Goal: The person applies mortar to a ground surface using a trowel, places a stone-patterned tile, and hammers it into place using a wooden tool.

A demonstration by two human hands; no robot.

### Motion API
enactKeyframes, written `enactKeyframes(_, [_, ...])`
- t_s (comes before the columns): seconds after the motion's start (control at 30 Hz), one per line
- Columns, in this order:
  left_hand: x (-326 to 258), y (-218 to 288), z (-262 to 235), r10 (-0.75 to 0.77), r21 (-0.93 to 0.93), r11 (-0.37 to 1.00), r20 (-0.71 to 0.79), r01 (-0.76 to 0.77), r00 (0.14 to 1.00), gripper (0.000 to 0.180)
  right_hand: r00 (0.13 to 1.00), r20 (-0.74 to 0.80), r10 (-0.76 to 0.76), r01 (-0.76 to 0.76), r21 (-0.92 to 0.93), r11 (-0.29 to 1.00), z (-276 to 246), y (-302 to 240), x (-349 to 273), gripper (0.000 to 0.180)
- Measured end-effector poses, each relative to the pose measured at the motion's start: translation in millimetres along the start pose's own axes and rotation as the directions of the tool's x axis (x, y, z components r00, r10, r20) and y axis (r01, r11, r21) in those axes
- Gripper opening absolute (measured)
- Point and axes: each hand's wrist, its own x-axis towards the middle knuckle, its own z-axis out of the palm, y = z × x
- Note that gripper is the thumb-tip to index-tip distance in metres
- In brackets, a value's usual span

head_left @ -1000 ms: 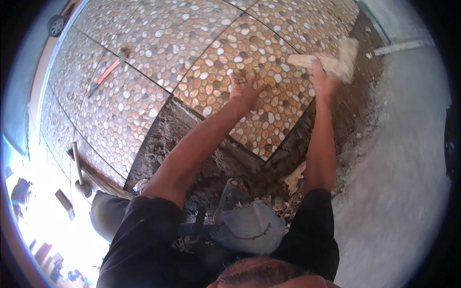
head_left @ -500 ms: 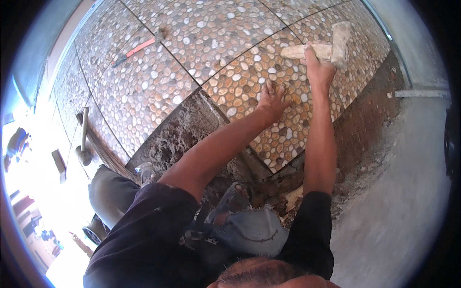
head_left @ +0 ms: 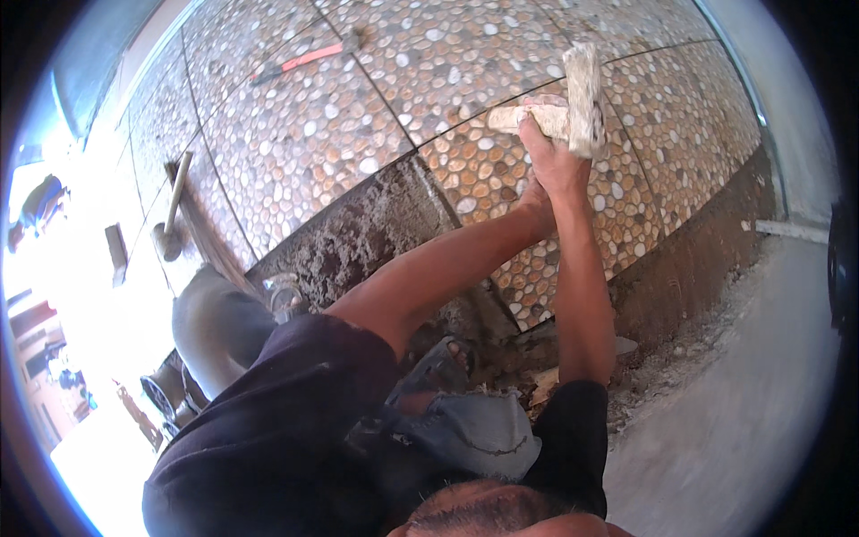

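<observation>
holding mallet (head_left: 583, 98), right hand (head_left: 559, 170) is near tile seam (head_left: 465, 124).

Right hand (head_left: 561, 168) gripping pale mallet (head_left: 584, 100) by handle (head_left: 507, 119), over pebble-patterned tile (head_left: 472, 174); left hand (head_left: 538, 202) at same tile, partly hidden behind right hand; grey mortar bed (head_left: 367, 228) beside tile; red-handled tool (head_left: 310, 58) lying on neighbouring tiles (head_left: 295, 152), left of mallet
</observation>
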Motion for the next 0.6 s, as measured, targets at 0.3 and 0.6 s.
enactKeyframes(0.3, [3.4,-3.0,5.6,0.063,-0.112,0.992,-0.035,-0.066,0.997,0.084,0.977,0.203,-0.073,0.098,-0.118,0.988,13.8,-20.6,-16.4,0.025])
enactKeyframes(0.6, [-18.8,22.0,-38.5,-0.158,0.287,0.955,0.286,0.073,0.945,0.087,0.99,-0.112,0.086,-0.114,-0.272,0.956,-60.0,32.1,19.1,0.027])
